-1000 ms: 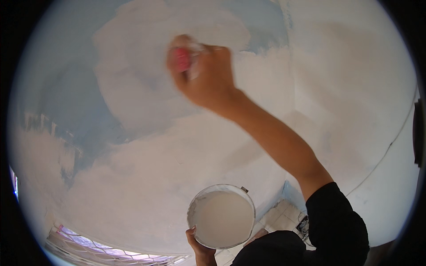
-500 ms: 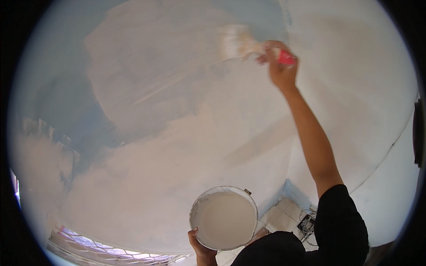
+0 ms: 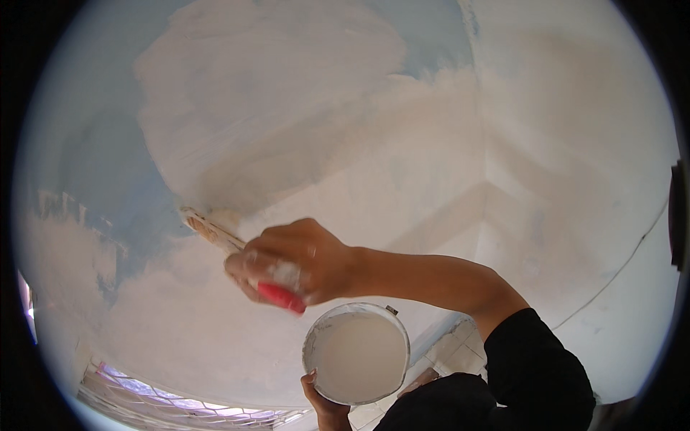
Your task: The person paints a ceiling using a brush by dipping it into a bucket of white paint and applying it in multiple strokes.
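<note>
My right hand [image 3: 298, 260] grips a paintbrush [image 3: 241, 255] with a red handle; its bristles press on the wall [image 3: 302, 129] at the lower left edge of a freshly coated white patch. The arm crosses in from the right in a black sleeve. Below it my left hand [image 3: 325, 400] holds up a round bucket [image 3: 356, 352] of white paint from underneath, only the fingers showing. The wall is patchy, pale blue at the left and top, whitish elsewhere.
A wall corner [image 3: 483, 144] runs down the right side, with another whitish wall beyond it. A window with a metal grille [image 3: 165, 402] shows at the bottom left. Tiled floor [image 3: 460, 345] shows past the bucket. A thin cable [image 3: 618, 266] curves across the right wall.
My right hand has swung the brush from the upper right of the white patch down to its lower left edge. The bucket has stayed in place.
</note>
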`<state>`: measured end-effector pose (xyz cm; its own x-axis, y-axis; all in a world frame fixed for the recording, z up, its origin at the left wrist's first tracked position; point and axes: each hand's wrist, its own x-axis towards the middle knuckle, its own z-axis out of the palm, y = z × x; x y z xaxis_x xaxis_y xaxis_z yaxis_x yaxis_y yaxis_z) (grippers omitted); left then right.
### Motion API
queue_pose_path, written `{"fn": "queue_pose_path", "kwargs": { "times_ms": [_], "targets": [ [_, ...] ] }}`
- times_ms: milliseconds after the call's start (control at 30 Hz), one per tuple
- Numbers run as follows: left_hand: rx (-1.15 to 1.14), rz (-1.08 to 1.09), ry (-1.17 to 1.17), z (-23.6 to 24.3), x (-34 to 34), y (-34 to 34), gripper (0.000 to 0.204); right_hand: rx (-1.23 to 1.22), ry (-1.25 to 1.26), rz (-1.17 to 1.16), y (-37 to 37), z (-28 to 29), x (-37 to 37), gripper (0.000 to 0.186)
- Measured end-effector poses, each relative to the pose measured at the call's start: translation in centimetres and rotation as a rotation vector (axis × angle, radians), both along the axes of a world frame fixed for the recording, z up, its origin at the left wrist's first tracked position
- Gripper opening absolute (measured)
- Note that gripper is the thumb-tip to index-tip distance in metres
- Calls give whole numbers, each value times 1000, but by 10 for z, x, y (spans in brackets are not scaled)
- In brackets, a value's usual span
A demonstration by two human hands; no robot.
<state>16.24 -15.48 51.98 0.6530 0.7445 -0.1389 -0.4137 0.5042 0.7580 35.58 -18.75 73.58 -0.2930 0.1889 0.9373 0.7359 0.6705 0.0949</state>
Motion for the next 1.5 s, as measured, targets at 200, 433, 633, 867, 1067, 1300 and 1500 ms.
{"fn": "queue_pose_path", "kwargs": {
  "times_ms": [200,433,633,867,1067,1300,1500],
  "targets": [
    [-19,-34,-18,-7,-3,10,66,85,632,184,-8,-18,97,12],
    [-16,-30,-42,-9,-4,12,64,409,772,-445,-89,-16,164,12],
    [-1,-14,-31,-3,-1,6,65,219,401,-485,-27,-39,93,15],
    [32,-14,-38,-5,-2,5,69,-117,12,84,5,-40,-9,34],
    [24,-3,-44,-3,0,1,69,85,498,112,-7,-47,87,12],
    [54,17,17,-13,0,8,67,435,944,-496,-117,-84,177,17],
    [2,-7,1,-6,1,10,64,280,1084,-535,-122,-96,123,17]
  ]
}}
